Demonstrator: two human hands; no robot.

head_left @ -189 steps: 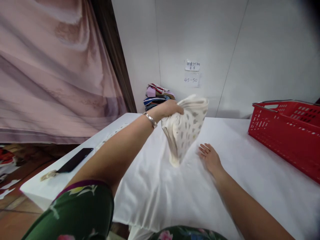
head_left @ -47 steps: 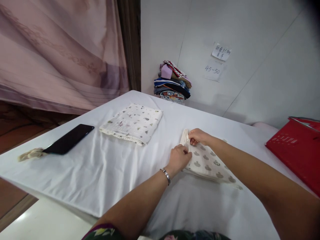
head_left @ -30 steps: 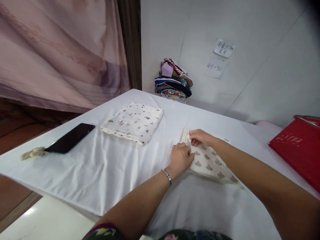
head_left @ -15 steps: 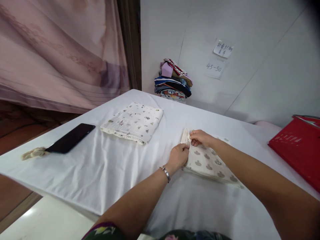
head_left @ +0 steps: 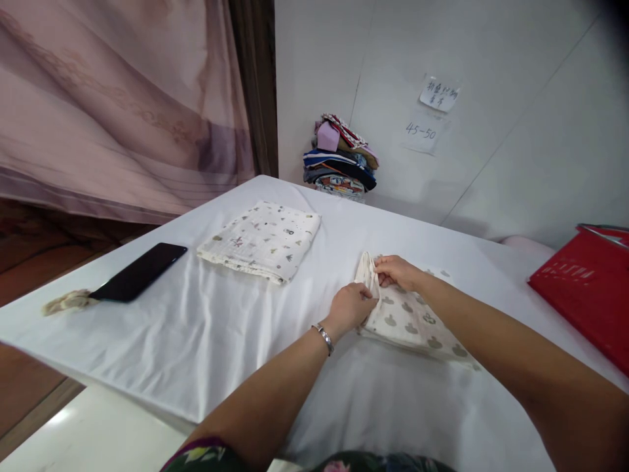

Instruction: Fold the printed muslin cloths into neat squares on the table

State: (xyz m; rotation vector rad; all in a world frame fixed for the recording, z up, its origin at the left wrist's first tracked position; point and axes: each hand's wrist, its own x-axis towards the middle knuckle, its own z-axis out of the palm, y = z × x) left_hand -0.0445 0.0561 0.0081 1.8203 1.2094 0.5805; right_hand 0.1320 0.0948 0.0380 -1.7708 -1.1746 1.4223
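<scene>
A folded white cloth [head_left: 405, 322] with grey bunny-head prints lies in front of me on the white-covered table [head_left: 236, 341]. At its left end the layered edge is lifted into a bunch. My left hand [head_left: 351, 305], with a silver bracelet at the wrist, pinches this edge from the near side. Just beyond it, my right hand [head_left: 396, 271] pinches the same edge, its fingertips partly hidden in the layers. The right forearm covers part of the cloth. To the left lies a second folded white cloth [head_left: 265, 239] with small scattered prints, untouched.
A black phone [head_left: 142, 272] with a beige braided strap [head_left: 69, 301] lies near the left table edge. A red bag [head_left: 584, 288] stands at the right. Stacked clothes [head_left: 341, 160] sit against the wall behind. A pink curtain [head_left: 122, 111] hangs at left.
My left fingers have shifted slightly right along the cloth's edge, and the edge there is pulled a little. My right hand stays nearly in place.
</scene>
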